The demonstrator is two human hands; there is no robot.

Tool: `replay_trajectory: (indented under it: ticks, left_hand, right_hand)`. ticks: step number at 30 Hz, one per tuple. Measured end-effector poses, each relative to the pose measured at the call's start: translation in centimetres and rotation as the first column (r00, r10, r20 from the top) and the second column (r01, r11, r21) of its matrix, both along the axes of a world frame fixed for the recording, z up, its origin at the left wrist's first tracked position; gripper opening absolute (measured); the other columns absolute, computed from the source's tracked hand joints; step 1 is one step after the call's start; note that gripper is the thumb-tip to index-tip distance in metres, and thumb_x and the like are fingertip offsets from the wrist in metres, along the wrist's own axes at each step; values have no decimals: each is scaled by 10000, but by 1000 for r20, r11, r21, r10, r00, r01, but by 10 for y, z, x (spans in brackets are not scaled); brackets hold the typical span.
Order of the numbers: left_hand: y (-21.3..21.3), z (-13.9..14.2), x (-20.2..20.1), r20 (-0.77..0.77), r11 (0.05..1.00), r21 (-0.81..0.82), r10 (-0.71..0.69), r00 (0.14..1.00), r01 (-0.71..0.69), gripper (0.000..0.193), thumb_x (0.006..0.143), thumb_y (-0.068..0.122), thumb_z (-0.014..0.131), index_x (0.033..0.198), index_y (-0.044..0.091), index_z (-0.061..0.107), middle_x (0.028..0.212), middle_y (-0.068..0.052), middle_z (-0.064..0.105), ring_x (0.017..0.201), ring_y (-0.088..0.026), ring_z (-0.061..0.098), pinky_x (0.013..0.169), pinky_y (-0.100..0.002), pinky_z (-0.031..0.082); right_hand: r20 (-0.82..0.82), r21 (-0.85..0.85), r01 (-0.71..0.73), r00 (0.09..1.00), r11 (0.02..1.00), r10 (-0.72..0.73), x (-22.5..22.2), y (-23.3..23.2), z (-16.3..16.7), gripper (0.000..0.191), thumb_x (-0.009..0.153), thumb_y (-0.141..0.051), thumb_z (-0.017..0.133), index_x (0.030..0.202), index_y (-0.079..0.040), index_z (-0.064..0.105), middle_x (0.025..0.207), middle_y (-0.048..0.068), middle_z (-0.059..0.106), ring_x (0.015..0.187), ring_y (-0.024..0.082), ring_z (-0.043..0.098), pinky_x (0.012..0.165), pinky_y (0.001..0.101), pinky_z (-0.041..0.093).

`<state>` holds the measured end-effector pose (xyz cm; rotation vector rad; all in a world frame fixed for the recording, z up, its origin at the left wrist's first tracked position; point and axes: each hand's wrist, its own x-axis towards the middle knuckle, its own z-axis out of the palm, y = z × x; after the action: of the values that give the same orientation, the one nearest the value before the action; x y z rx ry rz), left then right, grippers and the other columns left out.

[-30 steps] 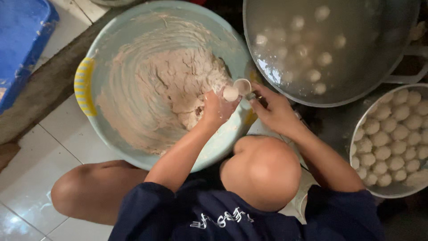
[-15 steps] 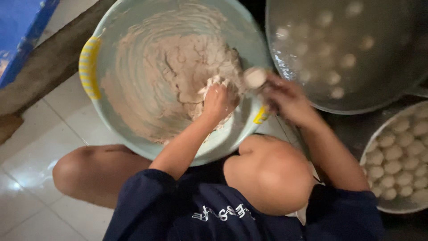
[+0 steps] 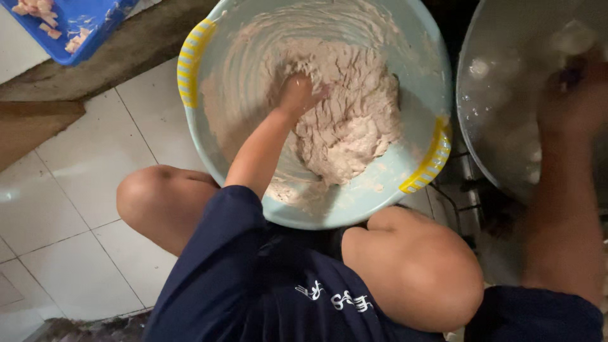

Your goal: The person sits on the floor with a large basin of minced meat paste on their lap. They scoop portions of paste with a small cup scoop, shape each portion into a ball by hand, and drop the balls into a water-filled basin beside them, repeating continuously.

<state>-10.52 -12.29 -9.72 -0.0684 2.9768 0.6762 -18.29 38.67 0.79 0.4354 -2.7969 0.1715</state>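
Closest to the camera, a dark blue shirt (image 3: pixel 266 285) and two bare knees, one on each side, over a white tiled floor (image 3: pixel 57 209). Just past the knees sits a big pale blue basin (image 3: pixel 405 171) with yellow striped handles, its near rim right against the legs.

Up the left arm and there's the left hand (image 3: pixel 297 95), buried in the dough (image 3: pixel 348 126). It's a pale, pinkish-grey, sticky mass heaped in the middle and right of the basin, with smears running up the inner wall. The fingers are sunk into the dough and curled; whether they are spread or pressed together, I cannot tell, since the paste hides them.

Over on the right, the right arm stretches up and away. The right hand (image 3: pixel 573 88) is above a wide metal pan (image 3: pixel 506 95) just beside the basin, and it is badly blurred. Fingers open, closed, pinching something? Cannot tell. Pale round shapes show faintly in the pan near that hand, too smeared to name.

Far left corner, a blue tray (image 3: pixel 82 25) with small pale chunks on it, well apart from the basin, beyond a dark wooden plank (image 3: pixel 126 57).
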Motion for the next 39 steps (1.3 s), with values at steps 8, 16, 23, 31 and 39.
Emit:
replay_trajectory:
  ticks: [8, 16, 23, 31, 39]
  left_hand:
    - [67, -7, 75, 634, 897, 269, 110, 766, -351, 631, 870, 559, 757, 1122, -6, 629, 1090, -215, 703, 996, -353, 690, 857, -468, 546]
    - [119, 53, 73, 136, 770, 624, 63, 989, -135, 302, 921, 349, 695, 870, 52, 707, 760, -156, 709, 680, -330, 698, 635, -470, 539]
    - [136, 123, 64, 32, 750, 661, 21, 999, -36, 142, 833, 179, 758, 834, 52, 694, 737, -172, 701, 679, -357, 681, 597, -457, 527]
    - [147, 68, 85, 159, 795, 596, 22, 987, -114, 154, 728, 117, 744, 872, 63, 737, 823, -206, 718, 808, -395, 724, 694, -470, 575]
    - [89, -11, 102, 301, 963, 263, -17, 954, -66, 479, 652, 316, 907, 897, -42, 702, 937, -336, 652, 801, -472, 669, 671, -532, 545]
  right_hand:
    - [165, -344, -5, 984, 939, 65, 47, -31, 53, 291, 1076, 62, 590, 1356, 49, 515, 1140, 144, 634, 1009, 229, 659, 881, 334, 564]
    - [749, -657, 574, 567, 488, 343, 114, -132, 99, 140, 1095, -111, 568, 1217, -43, 583, 993, 44, 666, 724, 111, 575, 639, 272, 494]
    - [775, -498, 289, 571, 818, 270, 131, -177, 115, 496, 1028, -201, 598, 1501, -84, 506, 872, 54, 686, 676, 103, 600, 637, 285, 510]
    - [779, -540, 700, 206, 467, 592, 128, -187, 99, 448, 1035, -190, 526, 1472, -92, 546, 972, -19, 685, 642, 60, 511, 551, 235, 424]
    - [754, -655, 601, 479, 458, 449, 93, -125, 75, 235, 1083, -170, 567, 1181, 0, 696, 896, 44, 649, 705, 99, 568, 615, 254, 451]
